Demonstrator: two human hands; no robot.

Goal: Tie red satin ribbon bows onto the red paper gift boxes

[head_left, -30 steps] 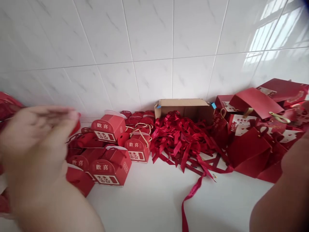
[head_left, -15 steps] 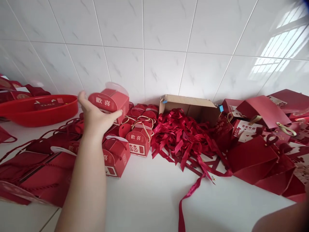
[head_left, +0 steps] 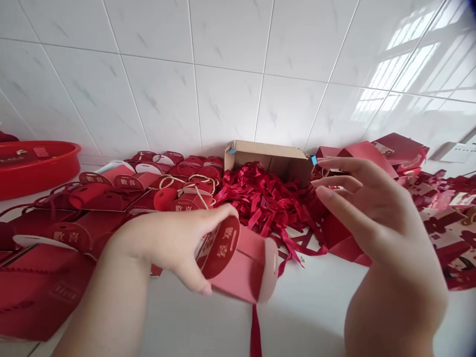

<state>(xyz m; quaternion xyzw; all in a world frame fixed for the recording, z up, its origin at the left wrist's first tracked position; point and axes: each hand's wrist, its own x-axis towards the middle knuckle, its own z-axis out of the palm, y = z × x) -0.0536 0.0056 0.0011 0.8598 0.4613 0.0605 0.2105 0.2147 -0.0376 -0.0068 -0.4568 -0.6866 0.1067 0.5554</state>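
My left hand [head_left: 174, 243] grips a red paper gift box [head_left: 241, 270] with gold lettering on its rounded end flap. The box is tilted on its side above the white tabletop, in front of a heap of dark red ribbons [head_left: 264, 198]. To the right, my right hand [head_left: 372, 213] hangs in the air with fingers apart and nothing in them. It is nearest to the ribbon heap and the red boxes behind it. One ribbon strand [head_left: 255, 332] runs down the table below the held box.
Behind the ribbons a cardboard box [head_left: 267, 148] lies against the tiled wall. Several red gift boxes [head_left: 89, 223], some with cords, crowd the left. A red plastic basin [head_left: 40, 173] sits at far left. More red bags and boxes [head_left: 401, 148] are piled right.
My left hand has brought the red gift box from above the rows at left down toward the middle and turned it. My right hand has risen into view. The view has swung right.
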